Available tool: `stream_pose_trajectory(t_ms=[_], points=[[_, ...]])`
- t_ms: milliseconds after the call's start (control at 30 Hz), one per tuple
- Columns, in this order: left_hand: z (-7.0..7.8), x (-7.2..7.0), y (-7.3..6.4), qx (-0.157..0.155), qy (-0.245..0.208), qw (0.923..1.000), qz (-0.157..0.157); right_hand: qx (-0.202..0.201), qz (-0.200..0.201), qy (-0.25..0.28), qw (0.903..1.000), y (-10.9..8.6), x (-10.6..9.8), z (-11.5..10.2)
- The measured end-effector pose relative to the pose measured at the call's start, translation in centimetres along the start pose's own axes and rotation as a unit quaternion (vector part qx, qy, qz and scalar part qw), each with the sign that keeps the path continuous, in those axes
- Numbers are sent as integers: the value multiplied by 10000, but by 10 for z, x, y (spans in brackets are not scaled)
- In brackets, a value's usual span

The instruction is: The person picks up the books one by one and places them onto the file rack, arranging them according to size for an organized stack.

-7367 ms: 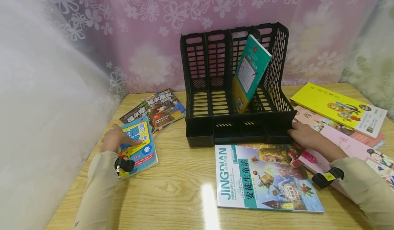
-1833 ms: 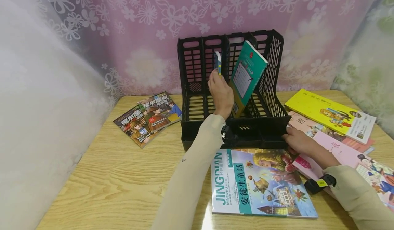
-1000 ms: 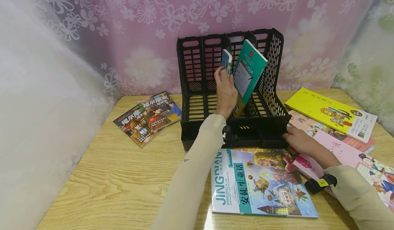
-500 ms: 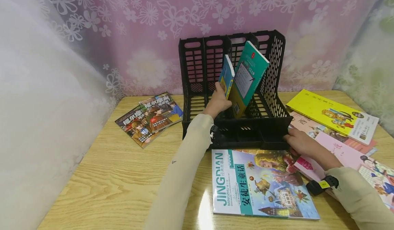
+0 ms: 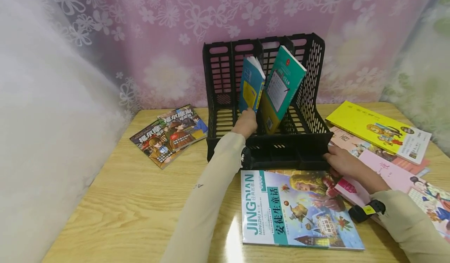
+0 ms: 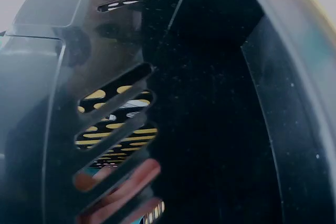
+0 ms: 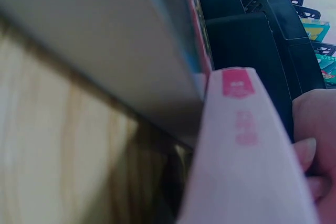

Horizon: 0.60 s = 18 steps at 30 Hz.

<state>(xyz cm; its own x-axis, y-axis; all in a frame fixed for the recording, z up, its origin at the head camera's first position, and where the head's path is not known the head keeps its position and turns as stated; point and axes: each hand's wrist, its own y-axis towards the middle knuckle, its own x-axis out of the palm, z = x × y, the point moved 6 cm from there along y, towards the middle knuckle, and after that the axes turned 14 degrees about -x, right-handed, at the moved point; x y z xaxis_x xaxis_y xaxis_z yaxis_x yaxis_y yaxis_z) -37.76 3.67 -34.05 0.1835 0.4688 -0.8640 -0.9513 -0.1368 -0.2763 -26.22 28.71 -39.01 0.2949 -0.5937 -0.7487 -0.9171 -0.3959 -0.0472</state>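
Note:
A black magazine rack with upright dividers stands at the middle back. My left hand reaches over its front wall and holds a small blue-and-yellow book low down, near the bottom edge. This book stands nearly upright inside the rack, its top pages slightly fanned. Just right of it a teal book leans in the rack. In the left wrist view, some left fingers show through slots in the rack's wall. My right hand grips the rack's front right corner, above a pink book.
Two dark comic-style books overlap on the table's left. A large fairy-tale book lies flat before the rack. Right of the rack lie a yellow book and several pinkish books. A flowered curtain hangs behind.
The blue-and-yellow book went from the table's left into the rack beside the teal book. My left hand has since slid lower along it. The right hand stays at the rack's corner.

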Motion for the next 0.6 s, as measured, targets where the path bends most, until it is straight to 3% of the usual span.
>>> stream_pose_trajectory(t_ms=[133, 600], points=[[1, -4, 1, -47, -290, 9994, 181, -77, 9, -40, 10000, 0, -1, -1], [-3, -5, 4, -122, -557, 9983, 105, -104, 64, 6, 9999, 0, 1, 2]])
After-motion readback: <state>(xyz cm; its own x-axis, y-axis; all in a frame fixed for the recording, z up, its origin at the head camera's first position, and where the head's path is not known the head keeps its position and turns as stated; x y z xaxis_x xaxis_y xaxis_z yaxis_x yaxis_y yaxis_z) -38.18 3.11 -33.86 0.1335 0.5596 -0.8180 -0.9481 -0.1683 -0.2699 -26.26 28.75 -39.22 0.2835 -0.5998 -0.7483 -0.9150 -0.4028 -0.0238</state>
